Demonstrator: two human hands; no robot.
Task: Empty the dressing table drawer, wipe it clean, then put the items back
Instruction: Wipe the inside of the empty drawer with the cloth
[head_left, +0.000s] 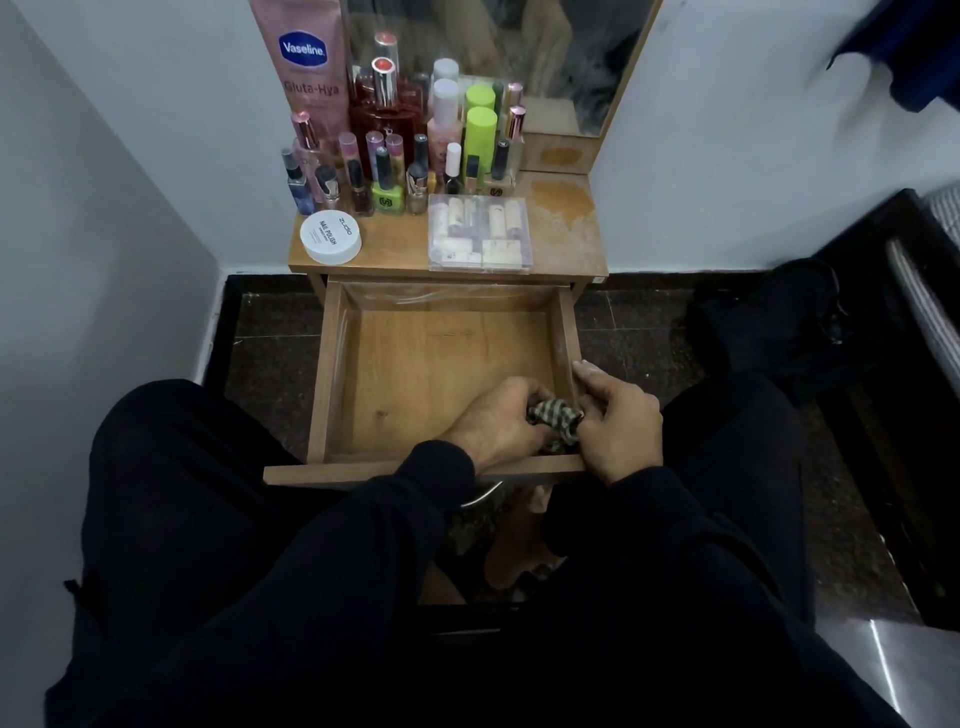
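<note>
The wooden drawer (332, 364) of the dressing table stands pulled out, its bottom bare. In its near right corner my left hand (493, 421) grips a bunched checked cloth (556, 418). My right hand (618, 415) holds the same cloth from the right, resting against the drawer's right wall. On the tabletop (395, 244) stand several bottles (387, 171) of perfume and nail polish, a white round tub (331, 236) labelled nail polish, and a clear flat box (480, 234) of small tubes.
A pink Vaseline tube (306, 67) leans at the back left beside a mirror (498, 52). White walls close in on both sides. A dark bag (769, 322) lies on the dark floor to the right. My dark-clothed knees flank the drawer front.
</note>
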